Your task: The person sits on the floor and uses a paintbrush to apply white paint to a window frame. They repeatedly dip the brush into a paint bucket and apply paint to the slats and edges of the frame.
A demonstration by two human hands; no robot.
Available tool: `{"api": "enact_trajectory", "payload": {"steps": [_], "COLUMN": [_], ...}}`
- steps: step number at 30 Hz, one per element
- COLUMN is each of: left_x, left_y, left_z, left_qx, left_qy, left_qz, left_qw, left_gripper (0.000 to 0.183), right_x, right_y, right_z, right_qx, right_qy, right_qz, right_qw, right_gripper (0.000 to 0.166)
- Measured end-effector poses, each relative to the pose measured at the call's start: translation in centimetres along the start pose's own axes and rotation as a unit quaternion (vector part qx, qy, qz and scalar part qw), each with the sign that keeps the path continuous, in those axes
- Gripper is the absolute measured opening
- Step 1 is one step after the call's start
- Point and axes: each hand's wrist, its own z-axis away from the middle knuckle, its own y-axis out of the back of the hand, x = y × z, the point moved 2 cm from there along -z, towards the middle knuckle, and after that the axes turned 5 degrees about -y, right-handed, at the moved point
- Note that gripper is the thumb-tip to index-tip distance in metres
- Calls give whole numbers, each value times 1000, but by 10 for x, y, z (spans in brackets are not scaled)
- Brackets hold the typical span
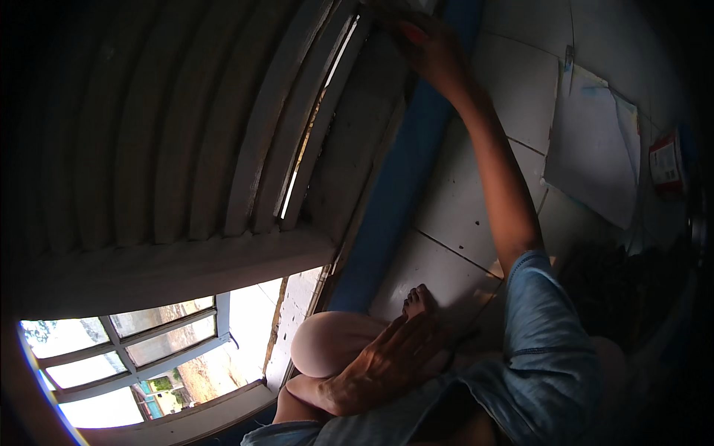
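Note:
My right hand point(427, 47) is raised at the top of the view, beside the slatted wooden panel point(212, 122). Its fingers are closed around a small red object point(413, 32); shadow hides most of it, and its kind cannot be told. My left hand point(385, 357) lies palm down across my lower leg near the bare foot point(418, 301), its fingers extended and holding nothing. A blue band point(385, 206) runs along the wall's foot between the panel and the tiled floor point(452, 223).
Sheets of paper point(594, 150) lie on the tiles at the right, next to a red and white packet point(666, 161). At the lower left is a bright window opening with a white-framed, paned casement point(131, 362). A dark, indistinct mass point(602, 284) is near my right sleeve.

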Motion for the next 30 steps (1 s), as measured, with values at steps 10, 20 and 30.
{"api": "enact_trajectory", "payload": {"steps": [10, 20, 30], "left_x": [4, 1, 7], "left_y": [1, -10, -4], "left_z": [3, 14, 9], "left_qx": [8, 23, 44], "left_qy": [20, 12, 34], "left_qz": [15, -9, 20], "left_qw": [1000, 1000, 998], "left_gripper": [70, 67, 63], "right_x": [-3, -10, -30], "right_y": [-4, -4, -8], "right_z": [-5, -18, -57], "right_qx": [-33, -65, 27], "right_qy": [2, 6, 77], "right_qz": [-7, 51, -40], "right_qw": [999, 997, 996], "right_gripper": [32, 27, 21]}}
